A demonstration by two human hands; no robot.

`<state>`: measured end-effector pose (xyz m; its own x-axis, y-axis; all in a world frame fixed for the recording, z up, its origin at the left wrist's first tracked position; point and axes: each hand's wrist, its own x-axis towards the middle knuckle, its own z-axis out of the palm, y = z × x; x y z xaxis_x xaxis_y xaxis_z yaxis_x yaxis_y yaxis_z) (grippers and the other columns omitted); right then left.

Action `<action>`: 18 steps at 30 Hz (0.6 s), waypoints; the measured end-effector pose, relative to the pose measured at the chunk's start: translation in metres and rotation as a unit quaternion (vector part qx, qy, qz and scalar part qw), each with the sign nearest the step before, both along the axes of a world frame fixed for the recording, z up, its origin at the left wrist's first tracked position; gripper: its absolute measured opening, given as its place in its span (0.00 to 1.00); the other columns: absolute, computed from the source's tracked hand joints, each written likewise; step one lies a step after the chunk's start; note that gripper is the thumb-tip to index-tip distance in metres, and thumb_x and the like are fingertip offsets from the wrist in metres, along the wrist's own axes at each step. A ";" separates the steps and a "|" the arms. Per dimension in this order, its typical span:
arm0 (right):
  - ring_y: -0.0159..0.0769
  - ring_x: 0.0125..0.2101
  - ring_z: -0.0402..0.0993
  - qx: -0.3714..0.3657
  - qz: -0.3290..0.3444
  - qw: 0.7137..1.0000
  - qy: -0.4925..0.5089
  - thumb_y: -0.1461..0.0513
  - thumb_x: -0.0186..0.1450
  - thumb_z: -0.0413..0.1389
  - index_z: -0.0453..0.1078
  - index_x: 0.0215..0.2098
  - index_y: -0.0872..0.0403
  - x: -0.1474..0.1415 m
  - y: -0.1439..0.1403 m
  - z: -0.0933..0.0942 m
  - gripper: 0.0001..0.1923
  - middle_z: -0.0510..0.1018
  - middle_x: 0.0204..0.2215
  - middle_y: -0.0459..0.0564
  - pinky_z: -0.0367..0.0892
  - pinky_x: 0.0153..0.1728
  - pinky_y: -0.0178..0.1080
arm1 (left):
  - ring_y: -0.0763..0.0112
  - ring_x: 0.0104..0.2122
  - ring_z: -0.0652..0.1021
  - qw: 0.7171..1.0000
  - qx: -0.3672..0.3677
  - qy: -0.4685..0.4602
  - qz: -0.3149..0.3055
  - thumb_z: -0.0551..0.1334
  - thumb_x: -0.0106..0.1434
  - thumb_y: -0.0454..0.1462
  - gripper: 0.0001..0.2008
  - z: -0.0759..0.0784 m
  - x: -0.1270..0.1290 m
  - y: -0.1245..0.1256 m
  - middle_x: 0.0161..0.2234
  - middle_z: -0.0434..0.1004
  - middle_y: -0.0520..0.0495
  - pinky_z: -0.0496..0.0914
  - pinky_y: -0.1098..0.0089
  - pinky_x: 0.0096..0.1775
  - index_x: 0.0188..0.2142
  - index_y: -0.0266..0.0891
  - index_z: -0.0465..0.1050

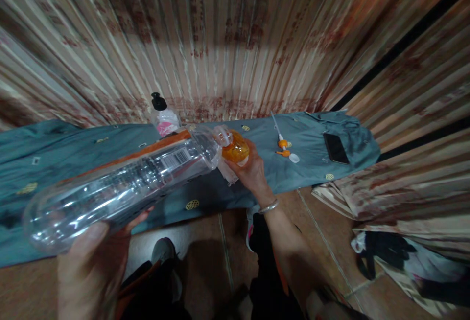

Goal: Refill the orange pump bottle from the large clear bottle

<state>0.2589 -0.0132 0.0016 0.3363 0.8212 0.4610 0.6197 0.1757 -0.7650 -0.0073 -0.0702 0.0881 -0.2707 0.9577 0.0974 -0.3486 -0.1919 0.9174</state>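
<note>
My left hand [97, 261] grips a large clear plastic bottle [121, 178] near its base. The bottle is tilted, its neck pointing right, and a label with a barcode shows on its side. My right hand [249, 171] is closed around a smaller orange translucent bottle [235, 148]. The mouth of the clear bottle meets the top of the orange one; whether liquid passes between them I cannot make out. To the right of my right hand an orange pump head [282, 146] with a pale tube lies on the cloth, beside a clear round cap [294, 158].
A teal cloth [301, 131] covers the narrow surface. A pump bottle with a black top [159, 102] stands at the back, and a dark phone [335, 148] lies at the right. Pleated curtains [235, 41] hang behind. Clothes [396, 256] lie low at the right.
</note>
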 end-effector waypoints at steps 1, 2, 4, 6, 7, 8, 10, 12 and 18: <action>0.49 0.52 0.77 -0.001 0.001 1.000 0.001 0.57 0.56 0.69 0.64 0.58 0.53 0.000 0.000 0.000 0.35 0.78 0.53 0.58 0.73 0.54 0.52 | 0.65 0.38 0.80 1.000 -0.005 -0.001 -0.002 0.71 0.52 0.38 0.15 0.000 0.000 0.000 0.40 0.83 0.53 0.81 0.70 0.37 0.41 0.49 0.79; 0.49 0.52 0.77 -0.001 0.001 1.000 0.002 0.57 0.56 0.69 0.64 0.58 0.53 0.000 0.000 0.000 0.35 0.78 0.52 0.58 0.73 0.54 0.52 | 0.66 0.38 0.80 1.000 -0.008 -0.001 -0.001 0.71 0.51 0.38 0.15 0.000 0.000 0.000 0.41 0.83 0.53 0.81 0.70 0.36 0.40 0.48 0.79; 0.49 0.52 0.77 0.001 0.000 1.000 0.002 0.56 0.56 0.69 0.63 0.58 0.53 0.000 0.000 0.000 0.36 0.78 0.52 0.58 0.73 0.54 0.52 | 0.66 0.37 0.79 1.000 -0.009 -0.003 -0.002 0.71 0.51 0.38 0.14 0.001 0.000 0.000 0.43 0.82 0.52 0.81 0.71 0.35 0.39 0.46 0.79; 0.48 0.52 0.77 0.002 0.003 1.000 0.002 0.56 0.56 0.69 0.63 0.59 0.53 0.001 0.000 0.000 0.36 0.78 0.53 0.58 0.72 0.55 0.52 | 0.68 0.35 0.79 1.000 -0.006 0.000 -0.003 0.71 0.51 0.39 0.15 0.002 0.000 0.000 0.44 0.82 0.53 0.81 0.71 0.35 0.40 0.47 0.79; 0.48 0.52 0.76 0.002 0.004 1.000 0.002 0.56 0.56 0.69 0.63 0.59 0.52 0.001 0.000 0.000 0.36 0.78 0.53 0.57 0.72 0.55 0.52 | 0.68 0.34 0.79 1.000 -0.004 0.002 -0.004 0.72 0.51 0.39 0.15 0.002 0.000 0.000 0.43 0.82 0.53 0.81 0.71 0.35 0.40 0.47 0.79; 0.48 0.53 0.76 0.001 0.005 1.000 0.002 0.56 0.56 0.69 0.63 0.59 0.52 0.001 0.000 -0.001 0.36 0.78 0.53 0.57 0.72 0.55 0.52 | 0.68 0.34 0.78 1.000 -0.002 0.003 -0.004 0.72 0.51 0.39 0.16 0.002 0.001 0.000 0.43 0.82 0.54 0.81 0.71 0.35 0.41 0.48 0.79; 0.48 0.53 0.76 -0.001 0.003 1.000 0.003 0.55 0.56 0.69 0.63 0.59 0.51 0.001 0.000 -0.001 0.36 0.78 0.53 0.57 0.72 0.55 0.52 | 0.68 0.34 0.78 1.000 -0.008 0.005 -0.002 0.72 0.50 0.39 0.16 0.003 0.001 -0.001 0.42 0.82 0.54 0.81 0.72 0.34 0.41 0.48 0.79; 0.49 0.53 0.76 0.001 -0.002 1.000 0.003 0.55 0.55 0.69 0.63 0.59 0.52 0.001 0.001 -0.002 0.37 0.78 0.53 0.57 0.72 0.55 0.52 | 0.66 0.36 0.79 1.000 -0.015 0.005 0.002 0.72 0.51 0.39 0.15 0.004 0.003 -0.001 0.42 0.82 0.53 0.81 0.72 0.35 0.40 0.48 0.79; 0.49 0.54 0.76 0.003 0.001 1.000 0.001 0.55 0.56 0.69 0.63 0.59 0.52 0.002 0.001 -0.004 0.37 0.79 0.52 0.57 0.72 0.56 0.53 | 0.68 0.36 0.79 1.000 -0.017 -0.006 0.006 0.73 0.48 0.39 0.18 0.004 0.003 -0.001 0.45 0.82 0.54 0.81 0.72 0.34 0.41 0.49 0.79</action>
<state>0.2605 -0.0122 -0.0019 0.3357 0.8193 0.4649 0.6172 0.1816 -0.7656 -0.0039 -0.0714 0.0924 -0.2832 0.9570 0.0625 -0.3568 -0.1656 0.9194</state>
